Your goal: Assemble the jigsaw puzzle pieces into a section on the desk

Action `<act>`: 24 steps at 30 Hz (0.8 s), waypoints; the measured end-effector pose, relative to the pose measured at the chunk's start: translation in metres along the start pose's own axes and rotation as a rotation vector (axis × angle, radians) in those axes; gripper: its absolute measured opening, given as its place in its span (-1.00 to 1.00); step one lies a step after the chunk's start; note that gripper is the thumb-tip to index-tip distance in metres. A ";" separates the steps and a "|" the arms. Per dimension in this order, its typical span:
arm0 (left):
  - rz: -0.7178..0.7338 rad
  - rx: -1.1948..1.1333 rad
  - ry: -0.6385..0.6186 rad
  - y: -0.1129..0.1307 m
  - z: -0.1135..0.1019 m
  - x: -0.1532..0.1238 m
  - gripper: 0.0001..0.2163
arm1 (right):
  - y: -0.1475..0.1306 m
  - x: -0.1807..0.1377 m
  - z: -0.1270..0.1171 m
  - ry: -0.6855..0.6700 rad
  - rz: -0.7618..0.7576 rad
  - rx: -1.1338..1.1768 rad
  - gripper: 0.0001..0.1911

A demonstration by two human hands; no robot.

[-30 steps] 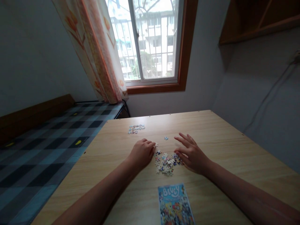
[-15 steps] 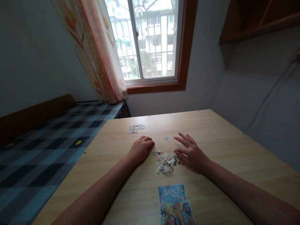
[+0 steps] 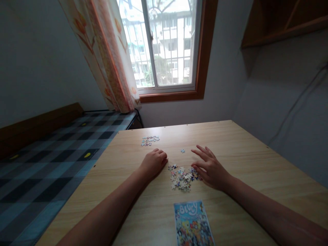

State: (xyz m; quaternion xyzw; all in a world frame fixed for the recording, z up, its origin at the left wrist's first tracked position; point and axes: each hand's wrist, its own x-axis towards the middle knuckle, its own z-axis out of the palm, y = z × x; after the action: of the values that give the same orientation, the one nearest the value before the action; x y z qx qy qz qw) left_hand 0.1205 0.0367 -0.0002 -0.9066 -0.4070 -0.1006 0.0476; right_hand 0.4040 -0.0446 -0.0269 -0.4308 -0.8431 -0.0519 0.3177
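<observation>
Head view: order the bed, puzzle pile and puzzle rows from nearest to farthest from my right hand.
1. Puzzle pile: just left of the right hand.
2. Puzzle rows: back left on the table.
3. Bed: beyond the table's left side.

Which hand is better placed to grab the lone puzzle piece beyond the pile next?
Probably the right hand: it is spread open and nearer the lone piece, whereas the left hand is curled and slightly farther away.
</observation>
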 end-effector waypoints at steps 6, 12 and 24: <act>0.040 -0.049 0.000 0.002 -0.005 -0.003 -0.78 | 0.001 -0.001 0.001 -0.009 0.009 -0.001 -0.77; 0.038 -0.066 0.006 -0.005 -0.001 -0.002 -0.81 | 0.001 -0.001 0.000 -0.004 0.019 0.009 -0.78; -0.060 -0.047 0.055 -0.017 0.004 0.000 -0.87 | 0.000 -0.001 -0.002 -0.010 0.013 0.007 -0.78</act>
State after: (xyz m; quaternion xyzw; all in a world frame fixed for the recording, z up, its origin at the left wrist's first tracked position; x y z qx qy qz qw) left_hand 0.1088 0.0486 -0.0040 -0.8918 -0.4299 -0.1364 0.0347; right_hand 0.4051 -0.0456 -0.0261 -0.4356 -0.8420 -0.0447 0.3151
